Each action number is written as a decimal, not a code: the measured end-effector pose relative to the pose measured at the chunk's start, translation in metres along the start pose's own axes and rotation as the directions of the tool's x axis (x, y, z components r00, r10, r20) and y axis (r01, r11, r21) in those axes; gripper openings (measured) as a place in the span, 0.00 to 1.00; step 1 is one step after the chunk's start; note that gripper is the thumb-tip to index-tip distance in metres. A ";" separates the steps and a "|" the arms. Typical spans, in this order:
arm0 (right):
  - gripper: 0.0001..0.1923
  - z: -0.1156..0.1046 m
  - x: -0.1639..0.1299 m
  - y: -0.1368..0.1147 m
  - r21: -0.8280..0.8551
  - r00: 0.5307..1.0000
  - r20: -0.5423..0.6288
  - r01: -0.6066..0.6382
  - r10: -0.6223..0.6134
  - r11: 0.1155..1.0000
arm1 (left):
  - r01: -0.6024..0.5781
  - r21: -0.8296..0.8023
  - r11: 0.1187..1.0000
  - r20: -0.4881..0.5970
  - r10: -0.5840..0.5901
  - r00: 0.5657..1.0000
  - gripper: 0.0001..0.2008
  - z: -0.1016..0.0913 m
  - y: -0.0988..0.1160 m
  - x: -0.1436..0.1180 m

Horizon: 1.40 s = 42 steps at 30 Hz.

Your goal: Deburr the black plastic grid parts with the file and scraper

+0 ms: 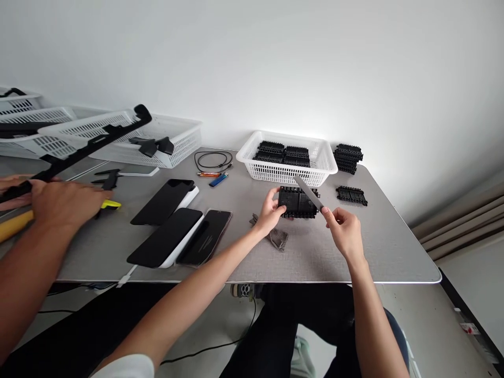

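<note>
My left hand (pixel 270 211) grips the left end of a black ribbed plastic block (pixel 298 202) resting on the grey table (pixel 307 252). My right hand (pixel 346 231) holds a thin flat metal blade (pixel 307 191) whose tip lies across the top of the block. Some small grey scraps (pixel 276 239) lie just below my left hand.
A white basket (pixel 289 158) behind holds more black blocks; a stack (pixel 348 157) and a single block (pixel 352 195) sit right of it. Three phones (pixel 179 228), a cable (pixel 213 159) and lighters (pixel 218 179) lie left. Another person's hands (pixel 65 202) work with a black bar (pixel 84 144) beside more white baskets (pixel 173 139).
</note>
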State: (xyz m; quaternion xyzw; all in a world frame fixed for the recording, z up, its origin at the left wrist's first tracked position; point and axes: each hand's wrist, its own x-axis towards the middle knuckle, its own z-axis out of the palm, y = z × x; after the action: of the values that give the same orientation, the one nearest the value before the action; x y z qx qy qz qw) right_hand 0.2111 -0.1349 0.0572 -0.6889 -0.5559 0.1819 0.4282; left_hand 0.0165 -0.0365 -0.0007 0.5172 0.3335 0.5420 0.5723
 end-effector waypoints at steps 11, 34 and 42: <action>0.29 0.022 0.001 0.006 -0.194 0.999 -0.017 0.025 -0.029 0.981 | -0.019 -0.008 1.000 0.002 0.019 1.000 0.32 0.007 -0.002 -0.008; 0.30 0.023 0.008 -0.005 -0.210 0.979 -0.152 0.103 -0.136 0.972 | -0.050 -0.054 0.997 0.048 0.053 0.997 0.30 0.005 0.002 -0.008; 0.30 0.003 0.015 0.011 -0.180 0.964 -0.244 0.058 -0.102 0.982 | 0.043 -0.142 0.989 0.050 -0.036 0.998 0.34 0.007 0.005 -0.010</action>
State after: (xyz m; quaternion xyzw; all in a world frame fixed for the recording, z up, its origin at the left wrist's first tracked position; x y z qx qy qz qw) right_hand 0.2202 -0.1202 0.0496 -0.7176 -0.5379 0.0265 0.4416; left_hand 0.0201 -0.0485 0.0041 0.4808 0.2904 0.5408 0.6261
